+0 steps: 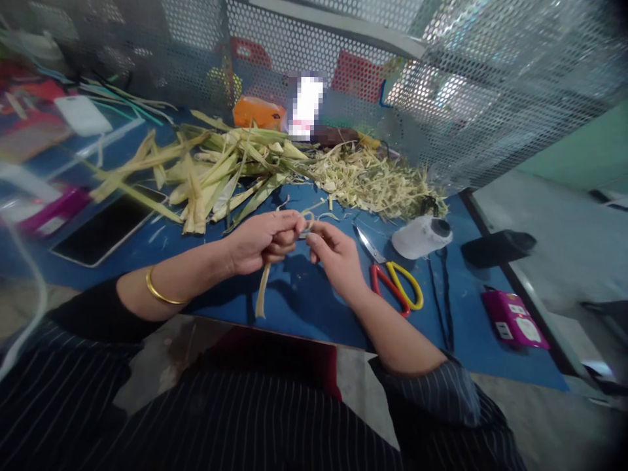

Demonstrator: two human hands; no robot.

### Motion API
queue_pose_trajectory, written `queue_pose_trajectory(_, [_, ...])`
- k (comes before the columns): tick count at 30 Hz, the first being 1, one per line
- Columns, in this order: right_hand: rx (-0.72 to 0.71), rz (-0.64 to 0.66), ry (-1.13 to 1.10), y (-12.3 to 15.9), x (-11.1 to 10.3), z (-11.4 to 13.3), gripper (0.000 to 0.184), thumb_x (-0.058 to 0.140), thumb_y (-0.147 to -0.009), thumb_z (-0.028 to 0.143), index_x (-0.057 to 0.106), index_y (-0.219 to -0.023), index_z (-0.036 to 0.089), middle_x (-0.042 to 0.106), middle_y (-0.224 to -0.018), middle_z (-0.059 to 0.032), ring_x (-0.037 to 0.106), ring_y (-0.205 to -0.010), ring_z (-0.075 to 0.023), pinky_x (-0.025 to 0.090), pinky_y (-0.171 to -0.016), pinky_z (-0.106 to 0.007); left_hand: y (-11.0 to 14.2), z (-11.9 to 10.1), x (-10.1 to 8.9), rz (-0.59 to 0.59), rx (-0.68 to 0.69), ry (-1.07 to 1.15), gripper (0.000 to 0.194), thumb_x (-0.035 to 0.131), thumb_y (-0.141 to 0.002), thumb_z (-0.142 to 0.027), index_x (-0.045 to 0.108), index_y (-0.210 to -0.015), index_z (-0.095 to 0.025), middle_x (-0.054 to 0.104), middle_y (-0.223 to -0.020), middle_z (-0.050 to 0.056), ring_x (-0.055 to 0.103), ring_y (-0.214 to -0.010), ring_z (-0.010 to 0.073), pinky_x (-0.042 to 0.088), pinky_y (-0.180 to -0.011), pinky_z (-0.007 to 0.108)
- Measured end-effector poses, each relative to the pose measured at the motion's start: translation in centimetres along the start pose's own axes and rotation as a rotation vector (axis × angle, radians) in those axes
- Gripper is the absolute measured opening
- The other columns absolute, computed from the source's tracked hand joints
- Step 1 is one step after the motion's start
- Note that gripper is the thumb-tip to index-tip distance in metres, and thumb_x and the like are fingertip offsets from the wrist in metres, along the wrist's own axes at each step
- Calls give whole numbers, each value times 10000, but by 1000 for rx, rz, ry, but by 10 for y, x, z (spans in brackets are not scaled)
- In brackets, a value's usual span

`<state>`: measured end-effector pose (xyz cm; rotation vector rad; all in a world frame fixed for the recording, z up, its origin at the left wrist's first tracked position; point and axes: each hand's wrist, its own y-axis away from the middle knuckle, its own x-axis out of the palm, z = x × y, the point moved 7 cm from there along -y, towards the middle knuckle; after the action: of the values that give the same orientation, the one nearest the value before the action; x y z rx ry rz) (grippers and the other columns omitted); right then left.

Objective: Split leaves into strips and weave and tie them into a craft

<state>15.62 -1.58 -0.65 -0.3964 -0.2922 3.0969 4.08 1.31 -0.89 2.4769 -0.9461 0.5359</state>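
My left hand (262, 242) is closed on a narrow strip of dried corn husk (262, 296), whose pale tail hangs below the fist. A small loop of the strip curls up between my two hands. Close beside it, my right hand (338, 258) pinches the strip near the loop with thumb and forefinger. Scissors (387, 275) with one red and one yellow handle lie right of my right hand, blades partly apart. Behind my hands is a heap of corn husks (220, 173), with a pile of thin shredded husk (367, 176) to its right.
A white thread spool (417, 237), a black spool (498, 247) and a magenta box (515, 318) stand on the right of the blue table (314, 307). A dark phone (108, 226) lies left. A perforated metal panel (294, 46) rises behind; an orange packet (258, 112) stands before it.
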Motion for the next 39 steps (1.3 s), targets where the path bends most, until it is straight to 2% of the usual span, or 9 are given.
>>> queue_pose_trajectory(6, [167, -23, -347, -7, 0, -18, 199, 684, -779, 383, 630, -809, 194, 625, -628, 36, 472, -486, -70, 395, -485, -213, 0, 32, 8, 31, -228, -101, 237, 589, -858, -341, 510, -699, -183, 194, -514, -91, 123, -370, 36, 73, -343, 156])
queue_pose_trajectory(14, [184, -9, -299, -10, -8, -21, 216, 715, -744, 366, 606, -697, 186, 588, -516, 43, 502, -451, -78, 419, -474, -215, -6, 34, -3, -18, -154, -182, 210, 570, -843, -344, 626, -774, -154, 260, -554, -69, 155, -405, 43, 81, -368, 168])
queue_pose_trajectory(18, [238, -33, -326, -13, -16, -27, 231, 748, -704, 369, 616, -685, 181, 587, -545, 44, 507, -440, -69, 414, -456, -212, -1, 39, 7, 116, -184, -280, 220, 563, -867, -335, 640, -769, -154, 335, -533, -53, 195, -413, 49, 148, -370, 169])
queue_pose_trajectory(20, [243, -110, -350, -17, -28, -29, 223, 748, -701, 363, 615, -697, 184, 591, -576, 44, 520, -453, -66, 419, -462, -209, 0, 38, 11, 150, -212, -261, 226, 571, -870, -338, 628, -744, -159, 344, -512, -51, 204, -402, 49, 152, -366, 170])
queue_pose_trajectory(23, [124, -341, -344, -22, -57, -25, 170, 678, -775, 360, 629, -808, 201, 638, -705, 20, 591, -551, -81, 470, -539, -224, -4, 22, 2, 27, -140, -143, 195, 571, -874, -295, 596, -731, -165, 308, -504, -64, 204, -383, 44, 122, -354, 166])
queue_pose_trajectory(27, [-152, -429, 37, -23, -73, -7, 160, 560, -878, 320, 636, -985, 229, 672, -873, -21, 648, -709, -133, 513, -674, -292, -10, -14, -27, -206, 123, 113, 143, 513, -891, -161, 541, -750, -161, 260, -496, -87, 198, -368, 44, 119, -334, 159])
queue_pose_trajectory(33, [-513, 86, 1032, -21, 0, -6, 171, 521, -900, 188, 675, -972, 189, 648, -1127, -122, 569, -1026, -257, 433, -890, -414, -13, -19, -54, -361, 188, 279, 223, 406, -950, -131, 510, -753, -146, 305, -474, -87, 226, -329, 35, 144, -316, 157])
queue_pose_trajectory(35, [-557, 111, 1102, -20, 10, -9, 172, 489, -915, 174, 659, -894, 190, 665, -1070, -109, 557, -1010, -247, 399, -934, -414, -15, -15, -56, -380, 178, 299, 232, 400, -954, -134, 508, -749, -148, 311, -464, -90, 224, -312, 31, 143, -307, 156])
queue_pose_trajectory(39, [-508, -111, 923, -19, -7, 2, 160, 461, -947, 242, 597, -872, 204, 681, -904, -65, 582, -888, -209, 415, -847, -355, -16, -8, -61, -471, 173, 269, 221, 408, -938, -119, 506, -742, -150, 390, -479, -71, 317, -310, 29, 167, -287, 138])
